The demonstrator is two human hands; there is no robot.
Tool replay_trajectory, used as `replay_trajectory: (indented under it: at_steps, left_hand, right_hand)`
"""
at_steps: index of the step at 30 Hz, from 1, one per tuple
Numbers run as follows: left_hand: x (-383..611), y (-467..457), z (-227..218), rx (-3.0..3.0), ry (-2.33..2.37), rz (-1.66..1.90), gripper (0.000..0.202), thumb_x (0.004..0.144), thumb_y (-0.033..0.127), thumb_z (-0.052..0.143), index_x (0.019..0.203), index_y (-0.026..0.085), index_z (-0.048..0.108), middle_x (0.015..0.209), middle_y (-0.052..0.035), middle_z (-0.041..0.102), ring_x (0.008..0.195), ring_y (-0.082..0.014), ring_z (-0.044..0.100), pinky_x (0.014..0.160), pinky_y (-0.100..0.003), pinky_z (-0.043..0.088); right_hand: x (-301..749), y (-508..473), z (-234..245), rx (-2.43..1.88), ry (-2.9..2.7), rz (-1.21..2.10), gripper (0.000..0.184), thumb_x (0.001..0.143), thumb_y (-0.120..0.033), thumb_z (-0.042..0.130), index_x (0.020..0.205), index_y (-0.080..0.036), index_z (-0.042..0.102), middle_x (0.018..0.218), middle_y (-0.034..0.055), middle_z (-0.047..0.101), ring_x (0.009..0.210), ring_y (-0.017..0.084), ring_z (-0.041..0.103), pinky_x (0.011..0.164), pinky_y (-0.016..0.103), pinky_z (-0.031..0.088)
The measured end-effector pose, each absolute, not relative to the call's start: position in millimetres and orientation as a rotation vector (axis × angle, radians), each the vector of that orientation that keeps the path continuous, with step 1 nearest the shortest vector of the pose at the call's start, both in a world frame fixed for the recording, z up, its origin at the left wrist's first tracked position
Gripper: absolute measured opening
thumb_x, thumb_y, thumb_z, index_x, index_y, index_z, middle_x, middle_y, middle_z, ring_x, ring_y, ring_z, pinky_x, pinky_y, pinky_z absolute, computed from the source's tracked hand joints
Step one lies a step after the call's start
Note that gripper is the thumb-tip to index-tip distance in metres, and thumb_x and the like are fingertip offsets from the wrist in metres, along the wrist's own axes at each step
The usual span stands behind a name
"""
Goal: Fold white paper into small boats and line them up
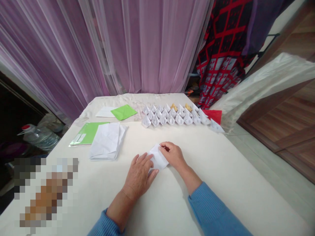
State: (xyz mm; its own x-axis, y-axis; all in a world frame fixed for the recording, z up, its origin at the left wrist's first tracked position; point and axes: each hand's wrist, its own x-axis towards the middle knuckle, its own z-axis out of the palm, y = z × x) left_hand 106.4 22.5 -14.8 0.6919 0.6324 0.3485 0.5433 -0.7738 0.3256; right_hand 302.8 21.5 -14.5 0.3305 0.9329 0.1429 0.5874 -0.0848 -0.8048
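Observation:
A small folded piece of white paper (pixel 158 160) lies on the white-covered table in front of me. My left hand (pixel 140 175) rests on its left side, fingers spread and laid over the paper and the table. With thumb and fingertips my right hand (pixel 174 155) pinches the paper's upper right edge. Beyond my hands stand rows of folded paper boats (pixel 172 115), mostly white with a couple of yellow ones. To the left of my hands sits a stack of white paper sheets (pixel 105 141).
A green pack (pixel 85 132) in clear wrapping lies partly beneath the stack. Farther back is a green sheet (pixel 123 112). Red paper (pixel 214 116) lies at the right rear edge. A pixelated patch covers the table's left front. A large water bottle (pixel 40 137) stands left of the table.

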Motion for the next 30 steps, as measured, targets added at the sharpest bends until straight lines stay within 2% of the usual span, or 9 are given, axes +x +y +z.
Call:
replay_trajectory:
  at_steps: [8, 13, 18, 23, 30]
  left_hand:
    - [111, 24, -20, 2.736, 0.976, 0.676, 0.021, 0.091, 0.041, 0.053, 0.087, 0.021, 0.056, 0.132, -0.0101, 0.061, 0.13, -0.0292, 0.049, 0.109, -0.054, 0.034]
    - [112, 22, -10, 2.757, 0.977, 0.644, 0.022, 0.092, 0.042, 0.053, 0.088, 0.021, 0.059, 0.125, -0.0087, 0.065, 0.125, -0.0294, 0.053, 0.11, -0.056, 0.03]
    - [111, 18, -6, 2.783, 1.016, 0.609, 0.028, 0.091, 0.044, 0.053, 0.104, 0.02, 0.06, 0.123, -0.0079, 0.066, 0.121, -0.0291, 0.054, 0.109, -0.056, 0.03]
    - [110, 16, -6, 2.812, 1.052, 0.539, 0.041, 0.09, 0.047, 0.056, 0.123, 0.022, 0.056, 0.129, -0.0053, 0.063, 0.124, -0.029, 0.052, 0.11, -0.055, 0.029]
    - [107, 9, -5, 2.891, 1.084, 0.508, 0.047, 0.088, 0.05, 0.057, 0.127, 0.024, 0.057, 0.131, -0.004, 0.062, 0.122, -0.0265, 0.053, 0.11, -0.051, 0.03]
  right_hand:
    - [302, 17, -19, -1.587, -1.439, 0.386, 0.014, 0.081, -0.026, 0.056, 0.077, -0.022, 0.069, 0.081, 0.0018, 0.067, 0.067, 0.013, 0.06, 0.061, 0.024, 0.047]
    - [299, 5, -14, -1.543, -1.584, 0.254, 0.014, 0.082, -0.02, 0.057, 0.079, -0.023, 0.07, 0.084, 0.0026, 0.066, 0.08, 0.016, 0.062, 0.07, 0.025, 0.049]
    - [297, -4, -11, -1.57, -1.709, 0.068, 0.014, 0.084, -0.019, 0.059, 0.08, -0.025, 0.072, 0.082, 0.0018, 0.064, 0.08, 0.015, 0.061, 0.074, 0.026, 0.047]
    - [298, -11, -15, -1.591, -1.758, 0.067, 0.015, 0.084, -0.017, 0.06, 0.083, -0.026, 0.072, 0.083, 0.0012, 0.064, 0.08, 0.015, 0.061, 0.074, 0.025, 0.047]
    - [299, -13, -20, -1.606, -1.793, 0.112, 0.015, 0.083, -0.015, 0.062, 0.083, -0.025, 0.072, 0.085, 0.0008, 0.064, 0.081, 0.014, 0.061, 0.073, 0.025, 0.047]
